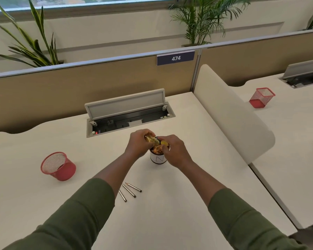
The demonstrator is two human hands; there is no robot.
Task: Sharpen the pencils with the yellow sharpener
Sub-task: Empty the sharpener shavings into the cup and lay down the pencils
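Both hands meet just above a small white cup point(157, 158) that holds a heap of shavings. The left hand point(138, 144) is closed around a gold-coloured pencil point(151, 139); its fingers wrap the shaft, and the free end juts up and away past the knuckles. The right hand point(175, 150) pinches the yellow sharpener point(164, 142) between thumb and fingertips.

The relation that matters is the line between the two. The pencil's long axis runs from the left fingers down and to the right, straight toward the right fingers, and its dark end sits at the sharpener's mouth. The sharpener lies directly at the tip, so turning seems to be the step in hand, with the cup below both sets of fingers to catch the waste.

Whether the tip is seated inside the sharpener cannot be told; the right fingers cover the join, and the sharpener's blade is hidden.

Three more pencils point(129, 191) lie on the desk point(197, 123), well nearer the body than either hand, beside the left forearm; one is partly hidden by the sleeve.
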